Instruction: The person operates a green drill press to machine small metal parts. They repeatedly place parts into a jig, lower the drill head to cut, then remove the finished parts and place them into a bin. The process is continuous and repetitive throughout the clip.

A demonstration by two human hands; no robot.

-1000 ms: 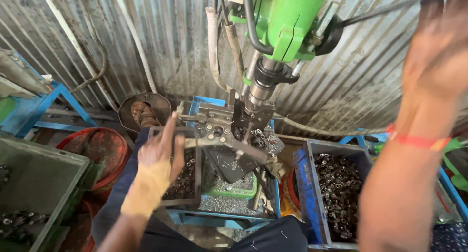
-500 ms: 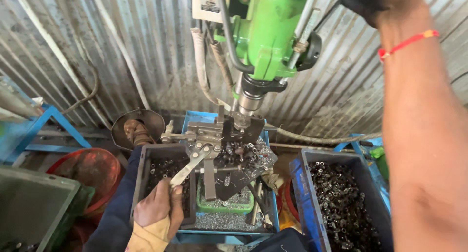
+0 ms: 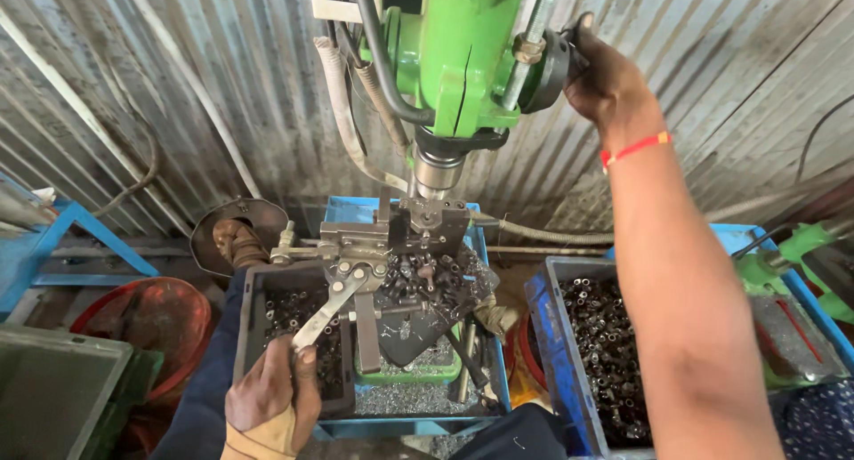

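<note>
This is a small metal workshop. A green drill press (image 3: 454, 60) stands against a corrugated sheet-metal wall (image 3: 178, 95), with hoses (image 3: 342, 113) hanging from its head. Under the spindle a steel clamping jig (image 3: 400, 246) sits above a blue tray (image 3: 498, 371) strewn with metal shavings. Crates (image 3: 569, 335) on either side are full of small dark metal parts. Everything looks oily and worn, and a red basin (image 3: 151, 322) sits low at the left.

My left hand (image 3: 267, 398) low, fingers curled closed in a grip, my right hand (image 3: 609, 82) raised high, arm extended, fingers clasped shut
</note>
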